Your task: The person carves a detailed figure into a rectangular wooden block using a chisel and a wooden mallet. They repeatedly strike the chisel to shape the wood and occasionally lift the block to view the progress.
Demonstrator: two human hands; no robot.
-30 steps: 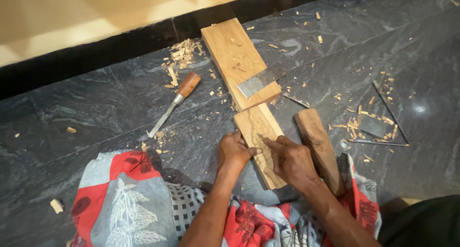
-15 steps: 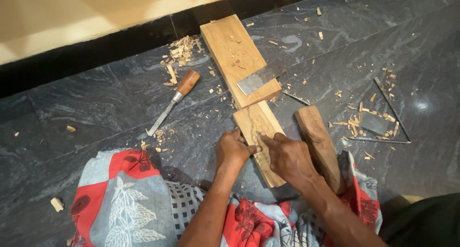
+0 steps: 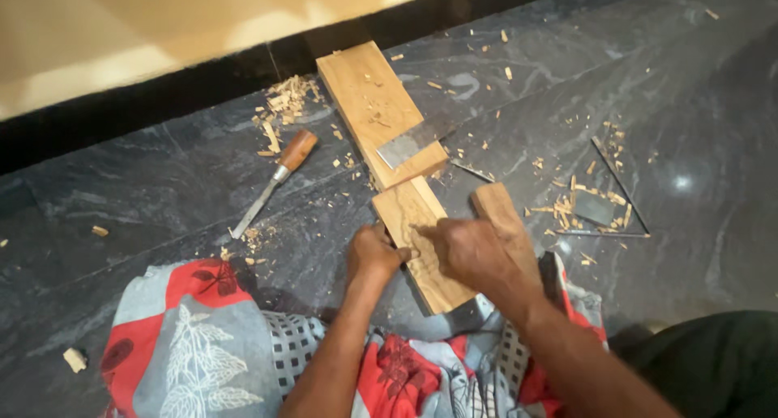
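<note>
On the dark floor [image 3: 162,191] a wood block [image 3: 421,248] runs lengthwise away from the person, the left hand [image 3: 374,254] curled against its left edge, the right hand [image 3: 474,252] pressing down on top, fingers together.

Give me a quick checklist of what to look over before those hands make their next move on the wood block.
1. Both hands on the block: ok. Left hand and right hand rest on the wood block.
2. Block lying flat on the floor: ok, as far as the view shows.
3. Block steadied at its far end: ok, it seems to butt against the plank.
4. Chisel out of the hands' way: ok, it lies apart to the left.
5. Metal blade on the plank: cannot tell whether it sits securely.
6. Any tool held in the fingers: cannot tell, the hands hide it.
</note>
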